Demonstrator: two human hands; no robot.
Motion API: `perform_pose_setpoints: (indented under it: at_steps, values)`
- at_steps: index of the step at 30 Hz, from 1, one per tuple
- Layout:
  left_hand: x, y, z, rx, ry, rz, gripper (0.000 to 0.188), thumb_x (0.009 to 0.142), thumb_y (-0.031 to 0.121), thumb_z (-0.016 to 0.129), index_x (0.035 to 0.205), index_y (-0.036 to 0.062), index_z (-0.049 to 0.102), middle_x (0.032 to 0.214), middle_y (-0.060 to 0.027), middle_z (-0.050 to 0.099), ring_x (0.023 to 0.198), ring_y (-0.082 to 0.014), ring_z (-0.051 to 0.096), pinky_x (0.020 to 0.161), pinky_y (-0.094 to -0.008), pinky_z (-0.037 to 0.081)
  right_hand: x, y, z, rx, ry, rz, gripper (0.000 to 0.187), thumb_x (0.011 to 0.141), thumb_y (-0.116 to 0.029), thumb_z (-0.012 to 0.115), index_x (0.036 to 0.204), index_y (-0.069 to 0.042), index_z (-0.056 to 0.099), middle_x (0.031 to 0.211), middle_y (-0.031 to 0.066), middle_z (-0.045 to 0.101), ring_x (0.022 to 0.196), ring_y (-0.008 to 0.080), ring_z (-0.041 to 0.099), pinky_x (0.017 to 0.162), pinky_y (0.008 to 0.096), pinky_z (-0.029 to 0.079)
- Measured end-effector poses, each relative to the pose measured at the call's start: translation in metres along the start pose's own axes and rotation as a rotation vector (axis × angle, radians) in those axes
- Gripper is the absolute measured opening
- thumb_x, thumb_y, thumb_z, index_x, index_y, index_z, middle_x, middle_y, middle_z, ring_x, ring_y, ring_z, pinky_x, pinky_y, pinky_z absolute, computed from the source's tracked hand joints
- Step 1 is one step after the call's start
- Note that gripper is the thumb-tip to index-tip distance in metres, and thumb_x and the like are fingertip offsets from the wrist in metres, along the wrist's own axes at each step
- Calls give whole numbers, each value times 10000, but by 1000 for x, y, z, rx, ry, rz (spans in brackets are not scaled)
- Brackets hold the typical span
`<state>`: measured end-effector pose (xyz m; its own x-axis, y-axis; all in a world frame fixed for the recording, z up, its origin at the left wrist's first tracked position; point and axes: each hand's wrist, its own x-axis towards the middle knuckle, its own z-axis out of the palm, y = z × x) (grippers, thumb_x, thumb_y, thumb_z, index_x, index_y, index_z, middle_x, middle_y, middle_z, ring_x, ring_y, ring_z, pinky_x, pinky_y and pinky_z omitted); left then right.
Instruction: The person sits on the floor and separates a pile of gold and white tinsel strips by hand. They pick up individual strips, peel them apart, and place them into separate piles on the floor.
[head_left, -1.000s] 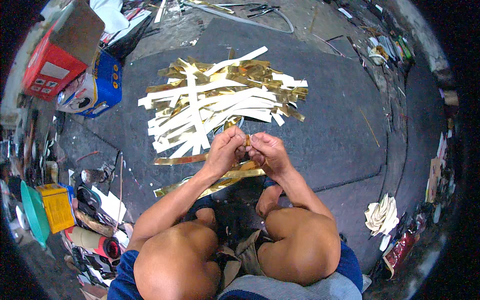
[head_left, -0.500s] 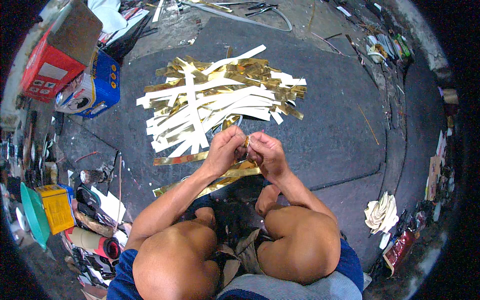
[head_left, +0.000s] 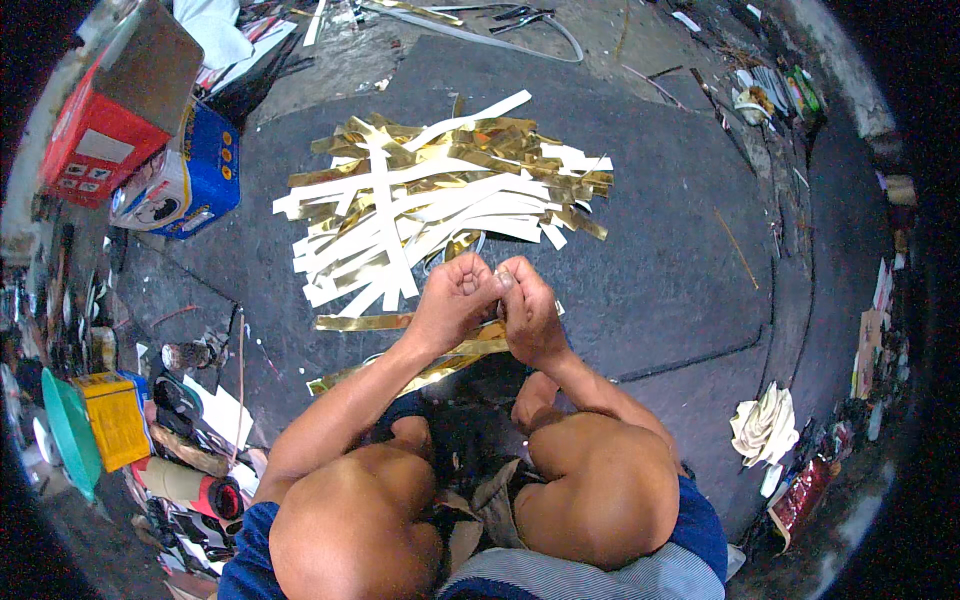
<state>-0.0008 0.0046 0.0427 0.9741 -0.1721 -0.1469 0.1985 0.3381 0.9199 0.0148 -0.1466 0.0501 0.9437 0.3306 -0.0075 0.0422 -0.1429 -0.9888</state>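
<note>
My left hand (head_left: 452, 305) and my right hand (head_left: 532, 312) meet in front of my knees, with fingers closed and thumbs pressed together. They pinch a shiny gold strip (head_left: 362, 322), whose end sticks out to the left of my left wrist. The part between my fingertips is hidden by the hands. Lower down, another gold strip (head_left: 440, 370) slants past my left forearm and wrist. Just beyond my hands lies a loose pile of white and gold strips (head_left: 450, 205), laid mostly crosswise, with one white strip (head_left: 388, 215) running lengthwise over the others.
The pile lies on a dark floor sheet (head_left: 670, 250). A red box (head_left: 105, 140) and a blue box (head_left: 210, 165) stand at the far left. Nearer on the left are a yellow tin (head_left: 112, 420) and a green dish (head_left: 70, 435). A crumpled cream bundle (head_left: 763, 425) lies at right.
My hands have turned inward and my fingertips have drawn closer together, hiding the gold bit that showed between them. The gold strip's left end has shifted slightly right. The pile is unchanged.
</note>
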Motion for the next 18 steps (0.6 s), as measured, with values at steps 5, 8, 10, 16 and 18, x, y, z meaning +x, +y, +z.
perform_pose_setpoints:
  at_steps: [5, 8, 10, 16, 18]
  values:
    - [-1, 9, 5, 328, -15, 89, 159, 924, 200, 621, 800, 105, 592, 667, 30, 524, 603, -74, 493, 529, -242, 391, -5, 16, -10, 30, -75, 31, 187, 993, -191, 416, 894, -55, 499, 701, 16, 479, 639, 89, 428, 582, 278, 400]
    - [-2, 4, -2, 113, -23, -38, 184, 942, 240, 603, 815, 106, 603, 660, 25, 527, 590, -84, 495, 522, -250, 395, -3, 14, -9, 118, -65, 17, 168, 986, -201, 438, 897, -72, 500, 681, -2, 466, 605, 71, 407, 537, 258, 372]
    - [0, -17, -16, -125, 40, -78, 198, 953, 265, 588, 835, 107, 610, 661, 21, 532, 590, -85, 501, 525, -257, 406, 5, 3, -8, 576, -106, 321, 161, 979, -218, 461, 898, -84, 498, 677, -11, 457, 594, 52, 397, 517, 239, 354]
    - [3, 62, -8, -314, -371, -250, 270, 951, 350, 543, 1028, 91, 560, 951, -58, 524, 867, -189, 527, 766, -370, 445, 13, 15, -24, -46, -44, -95, 152, 957, -230, 540, 887, -95, 529, 704, -42, 522, 594, 47, 464, 528, 215, 340]
    - [0, 18, -34, -299, -121, -269, 391, 920, 409, 556, 1185, 129, 485, 1165, -97, 442, 1045, -273, 481, 890, -452, 414, 18, 5, -21, 186, 27, 75, 148, 961, -221, 539, 902, -85, 532, 760, -16, 545, 674, 70, 505, 602, 232, 406]
